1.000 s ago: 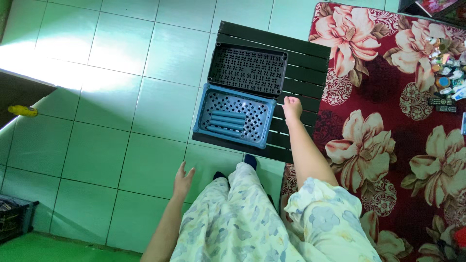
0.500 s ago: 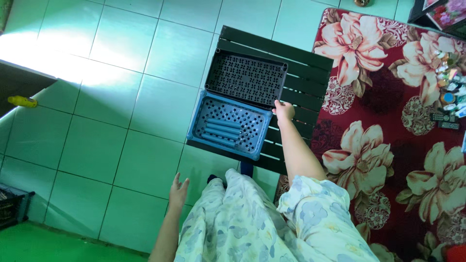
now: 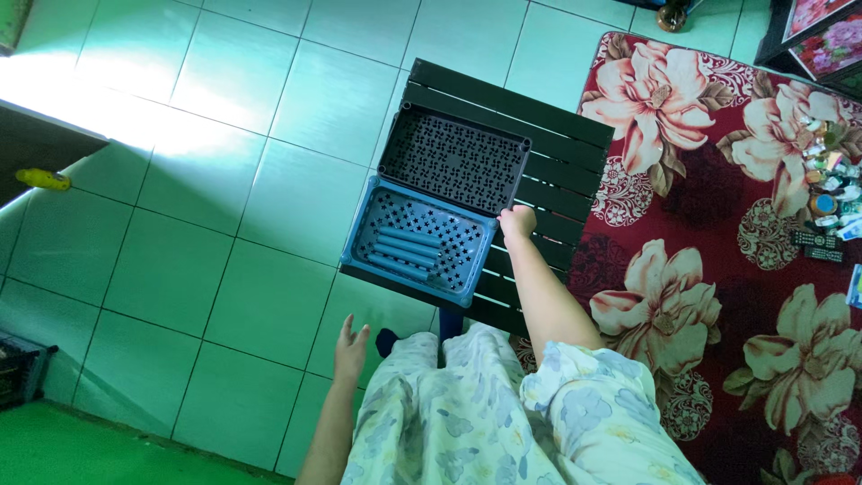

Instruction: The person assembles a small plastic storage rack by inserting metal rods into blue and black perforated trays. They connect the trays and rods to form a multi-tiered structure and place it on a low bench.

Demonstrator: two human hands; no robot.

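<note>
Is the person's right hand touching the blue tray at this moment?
Touching. In the head view the right hand rests on the far right corner of the blue tray, fingers over its rim, with no gap showing between them.

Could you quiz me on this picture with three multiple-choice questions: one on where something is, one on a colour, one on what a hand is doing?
1. Where do the two trays sit?
A. on the dark slatted table
B. on the floral rug
C. on the person's lap

2. What colour is the tray nearer the person?
A. red
B. blue
C. yellow

3. What is the left hand doing?
A. gripping a tray
B. resting on the rug
C. hanging open, holding nothing

Answers:
1 A: both the black tray and the blue tray rest on the table.
2 B: it is blue.
3 C: the left hand hangs free over the floor tiles, while the right hand touches the blue tray's corner.
</note>
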